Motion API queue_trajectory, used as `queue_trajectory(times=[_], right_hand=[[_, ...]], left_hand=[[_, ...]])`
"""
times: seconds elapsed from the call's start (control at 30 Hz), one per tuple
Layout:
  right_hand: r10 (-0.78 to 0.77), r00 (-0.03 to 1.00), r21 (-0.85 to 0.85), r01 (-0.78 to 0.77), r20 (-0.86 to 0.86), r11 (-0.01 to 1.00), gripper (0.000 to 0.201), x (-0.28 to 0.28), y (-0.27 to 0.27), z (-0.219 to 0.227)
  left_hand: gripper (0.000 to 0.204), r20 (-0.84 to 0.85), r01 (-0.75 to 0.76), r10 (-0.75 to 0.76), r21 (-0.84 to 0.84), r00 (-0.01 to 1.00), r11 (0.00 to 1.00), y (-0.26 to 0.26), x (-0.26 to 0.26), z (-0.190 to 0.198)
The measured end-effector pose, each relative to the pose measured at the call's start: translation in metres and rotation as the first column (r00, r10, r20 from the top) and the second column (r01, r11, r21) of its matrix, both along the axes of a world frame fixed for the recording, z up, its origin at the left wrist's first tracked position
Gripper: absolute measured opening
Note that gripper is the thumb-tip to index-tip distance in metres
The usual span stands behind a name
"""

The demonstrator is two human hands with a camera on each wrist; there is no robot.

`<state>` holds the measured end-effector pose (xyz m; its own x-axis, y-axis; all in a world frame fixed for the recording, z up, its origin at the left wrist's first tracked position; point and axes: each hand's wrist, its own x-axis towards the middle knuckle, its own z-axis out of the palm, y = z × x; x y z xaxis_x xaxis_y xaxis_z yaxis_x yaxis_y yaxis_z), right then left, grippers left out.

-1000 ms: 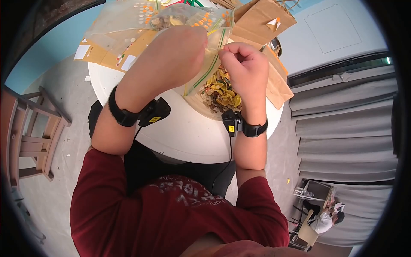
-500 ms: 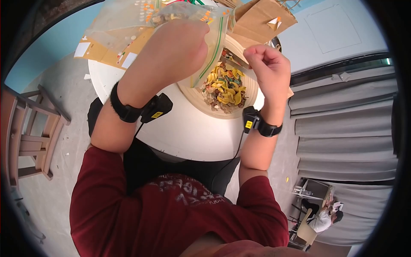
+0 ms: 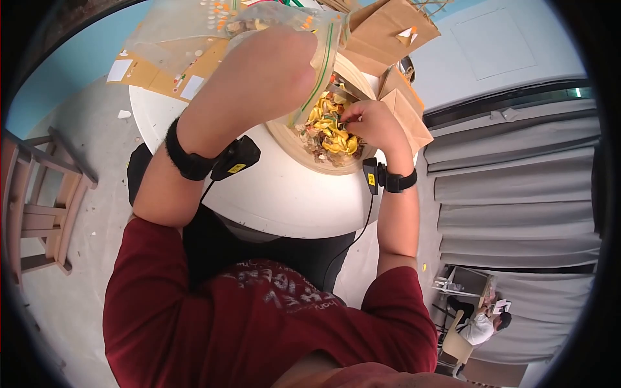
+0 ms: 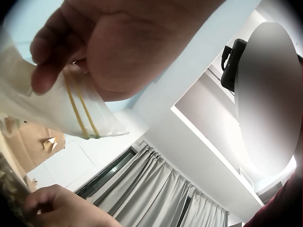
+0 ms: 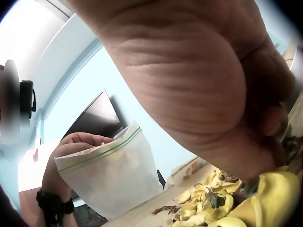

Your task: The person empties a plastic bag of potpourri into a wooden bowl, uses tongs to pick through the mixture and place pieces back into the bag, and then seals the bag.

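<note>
The zip bag [image 5: 113, 182] is beside yellow bits [image 3: 332, 132] on a round plate [image 3: 286, 146]. The left hand [image 3: 275, 68] pinches the bag's top. The right hand [image 3: 377, 126] bends its fingers into the bits; I can't tell if it holds any.

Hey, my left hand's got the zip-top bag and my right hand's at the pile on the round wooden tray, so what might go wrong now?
The left hand holds the zip-top bag near its zip, so the bag might slip or sag. The right hand is at loose, curled yellow pieces; some could scatter over the edge of the round wooden tray.
</note>
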<state>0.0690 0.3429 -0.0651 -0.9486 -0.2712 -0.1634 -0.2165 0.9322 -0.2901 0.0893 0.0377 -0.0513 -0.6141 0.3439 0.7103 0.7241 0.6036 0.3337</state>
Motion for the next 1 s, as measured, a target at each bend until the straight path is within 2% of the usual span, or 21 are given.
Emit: queue_trajectory(times=[0.1, 0.23, 0.33, 0.4, 0.47, 0.53, 0.63, 0.67, 0.73, 0.77, 0.87, 0.9, 0.97, 1.0], right_hand=[[0.011, 1.0, 0.005, -0.011, 0.013, 1.0, 0.021, -0.001, 0.0, -0.003], [-0.051, 0.998, -0.048, 0.049, -0.043, 0.998, 0.022, 0.003, -0.004, 0.004], [-0.076, 0.988, -0.127, 0.059, -0.134, 0.99, 0.02, 0.004, -0.005, 0.012], [-0.107, 0.981, -0.302, 0.053, -0.165, 0.952, 0.019, 0.005, -0.007, 0.016], [-0.132, 0.977, -0.515, 0.027, -0.169, 0.857, 0.018, 0.008, -0.015, 0.023], [-0.147, 0.978, -0.736, -0.009, -0.147, 0.677, 0.017, 0.023, -0.042, 0.04], [-0.133, 0.975, -0.857, -0.089, -0.179, 0.507, 0.017, 0.038, -0.082, 0.051], [-0.118, 0.969, -0.78, -0.101, -0.219, 0.617, 0.017, 0.038, -0.089, 0.051], [-0.072, 0.955, -0.587, -0.117, -0.288, 0.801, 0.017, 0.034, -0.098, 0.048], [-0.084, 0.94, -0.592, -0.138, -0.332, 0.794, 0.019, 0.03, -0.095, 0.046], [-0.216, 0.936, -0.657, -0.02, -0.277, 0.754, 0.018, 0.023, -0.07, 0.05], [-0.235, 0.936, -0.621, 0.024, -0.262, 0.784, 0.018, 0.016, -0.052, 0.046], [-0.194, 0.951, -0.322, 0.11, -0.242, 0.94, 0.019, 0.015, -0.032, 0.048], [-0.179, 0.958, -0.156, 0.146, -0.226, 0.977, 0.019, 0.015, -0.024, 0.047]], left_hand=[[0.031, -0.034, 0.017, -0.017, -0.018, 0.999, 1.0, 0.002, 0.0, -0.004], [0.032, 0.035, 0.033, -0.03, -0.082, 0.999, 0.996, 0.004, 0.001, 0.0], [0.033, 0.083, 0.033, -0.027, -0.072, 0.996, 0.997, 0.004, 0.003, 0.002], [0.034, 0.084, 0.037, -0.031, -0.065, 0.996, 0.997, 0.003, 0.003, 0.002], [0.034, 0.064, 0.042, -0.037, -0.082, 0.997, 0.996, 0.003, 0.001, -0.001], [0.035, 0.092, 0.042, -0.034, -0.089, 0.995, 0.995, 0.003, 0.003, 0.002], [0.035, 0.215, 0.028, -0.014, -0.06, 0.976, 0.998, 0.007, 0.005, 0.006], [0.035, 0.269, 0.018, -0.006, -0.044, 0.963, 0.999, 0.008, 0.005, 0.007], [0.034, 0.182, 0.023, -0.021, -0.005, 0.983, 1.0, 0.008, 0.003, 0.002], [0.034, 0.137, 0.023, -0.025, 0.015, 0.99, 1.0, 0.006, 0.002, 0.0], [0.031, 0.123, -0.079, 0.075, 0.027, 0.99, 0.997, 0.001, 0.003, 0.001], [0.029, 0.079, -0.127, 0.125, 0.018, 0.989, 0.992, 0.0, 0.003, 0.002], [0.027, -0.013, -0.215, 0.215, 0.004, 0.977, 0.977, -0.004, 0.007, 0.003], [0.025, -0.037, -0.264, 0.264, 0.0, 0.964, 0.964, -0.005, 0.01, 0.005]])
